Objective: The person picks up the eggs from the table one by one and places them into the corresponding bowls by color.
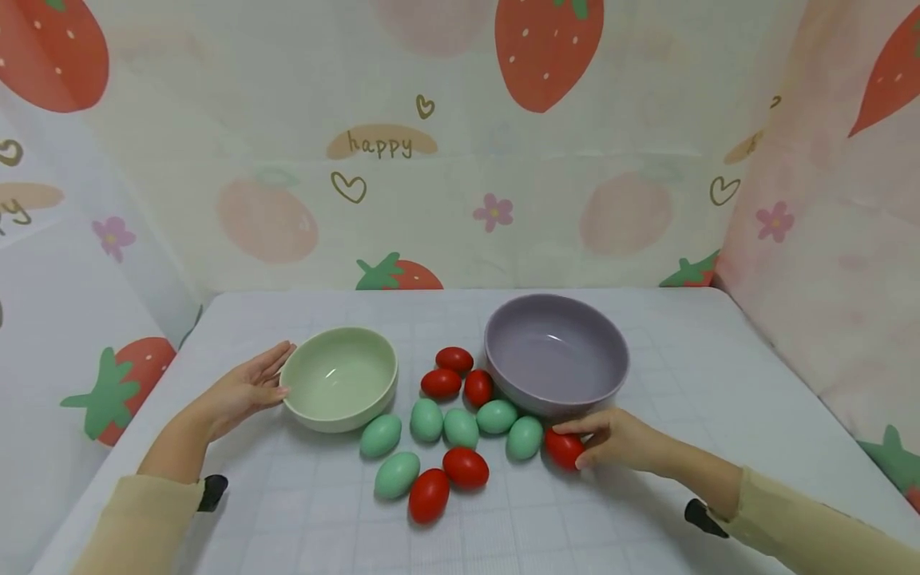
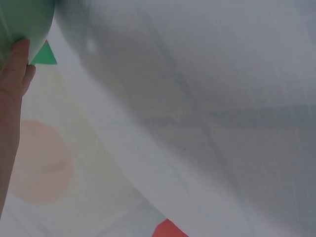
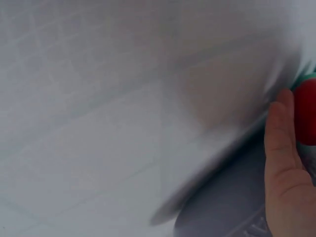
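Note:
My left hand rests against the left side of a light green bowl, fingers fairly straight. The left wrist view shows a straight finger on the bowl's outer wall. With thumb and fingers, my right hand pinches a red egg just in front of a purple bowl. Part of that red egg shows at the edge of the right wrist view. Both bowls' insides show no eggs. Between and in front of them lie several green eggs and more red eggs.
A white checked cloth covers the table. Behind stands a curtain printed with strawberries and hearts, with similar fabric at both sides. Two red eggs lie nearest the front, beside a green egg.

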`<state>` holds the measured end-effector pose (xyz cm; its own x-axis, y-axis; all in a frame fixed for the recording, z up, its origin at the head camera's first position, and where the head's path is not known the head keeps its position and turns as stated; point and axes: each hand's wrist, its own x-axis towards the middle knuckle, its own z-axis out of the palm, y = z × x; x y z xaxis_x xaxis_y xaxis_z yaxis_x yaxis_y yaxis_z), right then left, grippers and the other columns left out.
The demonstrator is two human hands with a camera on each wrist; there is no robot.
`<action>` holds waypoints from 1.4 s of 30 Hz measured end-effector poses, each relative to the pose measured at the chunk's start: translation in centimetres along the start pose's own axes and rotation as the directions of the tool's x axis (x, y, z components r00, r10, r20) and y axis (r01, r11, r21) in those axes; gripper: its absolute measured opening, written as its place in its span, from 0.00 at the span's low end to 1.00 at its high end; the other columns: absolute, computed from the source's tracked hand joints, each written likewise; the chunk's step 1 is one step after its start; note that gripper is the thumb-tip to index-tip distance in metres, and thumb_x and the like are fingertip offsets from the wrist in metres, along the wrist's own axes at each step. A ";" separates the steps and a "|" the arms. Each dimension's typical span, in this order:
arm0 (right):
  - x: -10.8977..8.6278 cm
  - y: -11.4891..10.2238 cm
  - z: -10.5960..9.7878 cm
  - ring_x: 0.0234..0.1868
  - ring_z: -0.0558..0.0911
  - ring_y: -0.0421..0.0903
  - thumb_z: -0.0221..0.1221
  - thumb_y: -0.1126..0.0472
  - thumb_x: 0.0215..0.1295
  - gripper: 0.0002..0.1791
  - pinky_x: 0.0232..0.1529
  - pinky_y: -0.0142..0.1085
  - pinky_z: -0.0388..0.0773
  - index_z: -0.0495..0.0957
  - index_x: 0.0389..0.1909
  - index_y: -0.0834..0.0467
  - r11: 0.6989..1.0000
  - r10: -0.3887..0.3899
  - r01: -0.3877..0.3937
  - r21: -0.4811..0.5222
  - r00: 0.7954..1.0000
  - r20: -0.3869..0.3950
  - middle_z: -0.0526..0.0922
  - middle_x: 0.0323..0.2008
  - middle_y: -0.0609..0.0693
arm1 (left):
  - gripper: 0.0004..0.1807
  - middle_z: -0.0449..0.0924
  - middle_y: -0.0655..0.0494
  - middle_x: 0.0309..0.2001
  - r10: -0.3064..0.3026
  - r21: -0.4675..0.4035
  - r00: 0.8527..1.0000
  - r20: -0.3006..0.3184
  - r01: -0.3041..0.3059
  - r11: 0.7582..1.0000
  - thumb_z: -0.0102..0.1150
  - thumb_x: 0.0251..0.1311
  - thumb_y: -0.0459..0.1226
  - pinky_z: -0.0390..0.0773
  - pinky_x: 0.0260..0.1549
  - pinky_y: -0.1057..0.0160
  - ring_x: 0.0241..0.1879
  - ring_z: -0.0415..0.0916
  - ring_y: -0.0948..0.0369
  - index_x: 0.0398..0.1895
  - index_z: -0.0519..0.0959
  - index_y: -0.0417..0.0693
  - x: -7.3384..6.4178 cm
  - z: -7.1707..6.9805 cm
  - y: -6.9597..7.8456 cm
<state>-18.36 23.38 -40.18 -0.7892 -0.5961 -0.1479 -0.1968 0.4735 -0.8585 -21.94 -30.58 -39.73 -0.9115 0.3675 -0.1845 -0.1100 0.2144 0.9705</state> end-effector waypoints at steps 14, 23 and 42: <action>-0.4 -2.7 -0.5 0.48 0.75 0.51 0.68 0.64 0.57 0.27 0.45 0.39 0.79 0.77 0.60 0.62 0.991 0.125 -0.123 0.053 0.992 -0.023 0.79 0.54 0.58 | 0.49 0.26 0.40 0.76 0.000 0.012 1.000 -0.005 0.001 1.000 0.53 0.64 0.25 0.71 0.52 0.74 0.73 0.30 0.40 0.76 0.30 0.39 0.3 0.1 0.3; 0.4 -4.5 -0.4 0.52 0.77 0.51 0.66 0.64 0.59 0.29 0.50 0.41 0.78 0.74 0.62 0.63 0.983 0.108 -0.103 0.152 0.994 -0.026 0.80 0.55 0.60 | 0.49 0.27 0.42 0.76 -0.018 0.018 1.000 -0.025 0.018 1.000 0.54 0.64 0.26 0.71 0.53 0.73 0.73 0.30 0.41 0.76 0.31 0.40 0.2 0.1 0.1; 4.3 -7.7 1.7 0.47 0.81 0.49 0.62 0.67 0.62 0.28 0.48 0.42 0.81 0.71 0.64 0.66 0.916 0.017 -0.002 0.402 0.999 -0.032 0.80 0.52 0.59 | 0.48 0.30 0.40 0.76 -0.033 0.033 0.998 -0.048 0.035 0.999 0.53 0.64 0.25 0.68 0.59 0.65 0.73 0.33 0.41 0.76 0.32 0.38 -0.4 0.5 0.3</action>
<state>-19.29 16.05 -34.99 -0.8108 -0.5668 -0.1463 0.0553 0.1746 -0.9831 -21.45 -30.20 -39.46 -0.9254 0.3161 -0.2092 -0.1288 0.2570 0.9578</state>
